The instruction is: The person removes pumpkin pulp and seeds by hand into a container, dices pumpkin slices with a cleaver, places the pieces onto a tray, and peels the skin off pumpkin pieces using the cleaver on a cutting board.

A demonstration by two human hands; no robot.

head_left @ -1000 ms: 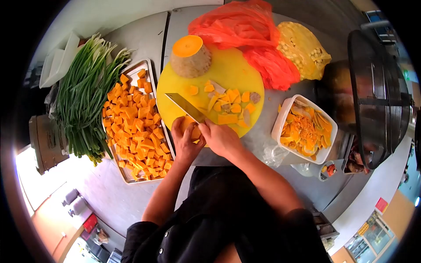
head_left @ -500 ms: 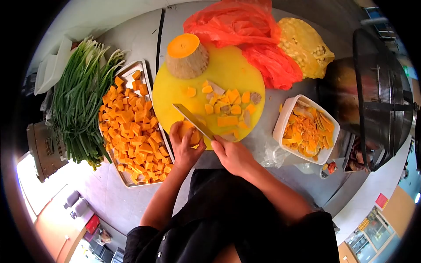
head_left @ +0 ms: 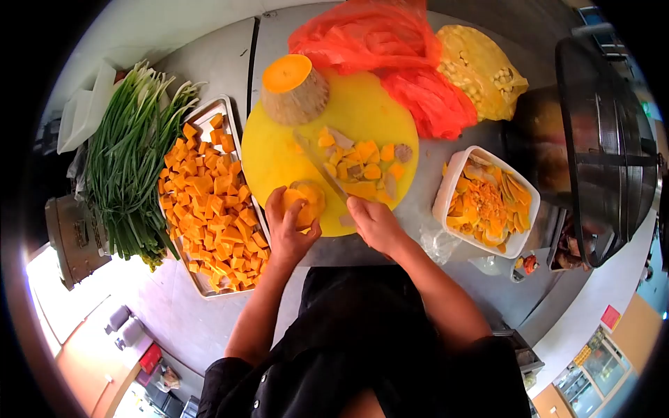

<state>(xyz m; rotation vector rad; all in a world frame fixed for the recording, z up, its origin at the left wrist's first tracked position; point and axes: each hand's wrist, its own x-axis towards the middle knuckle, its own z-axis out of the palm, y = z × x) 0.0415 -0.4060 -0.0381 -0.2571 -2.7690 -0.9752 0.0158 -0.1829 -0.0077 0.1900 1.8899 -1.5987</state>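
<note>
On the round yellow cutting board (head_left: 268,157), my left hand (head_left: 291,233) has its fingers wrapped round a piece of pumpkin (head_left: 310,202) near the front edge. My right hand (head_left: 376,224) grips a knife (head_left: 322,166) by the handle; the blade points up and left, to the right of that piece and apart from it. Pumpkin offcuts (head_left: 366,152), some with rind on them, lie scattered beyond the blade. A large unpeeled pumpkin chunk (head_left: 296,97) stands at the back of the board, its orange cut face up.
A metal tray (head_left: 224,106) of pumpkin cubes lies left of the board, beside a heap of green onions (head_left: 132,167). To the right stands a white tub (head_left: 516,249) of peelings. Red plastic bags (head_left: 369,35), a yellow bag (head_left: 481,73) and a black mesh basket (head_left: 606,153) sit farther off.
The knife has moved right, away from the pumpkin piece in my left hand, and my right hand has gone with it. The piece has turned, showing more of its surface.
</note>
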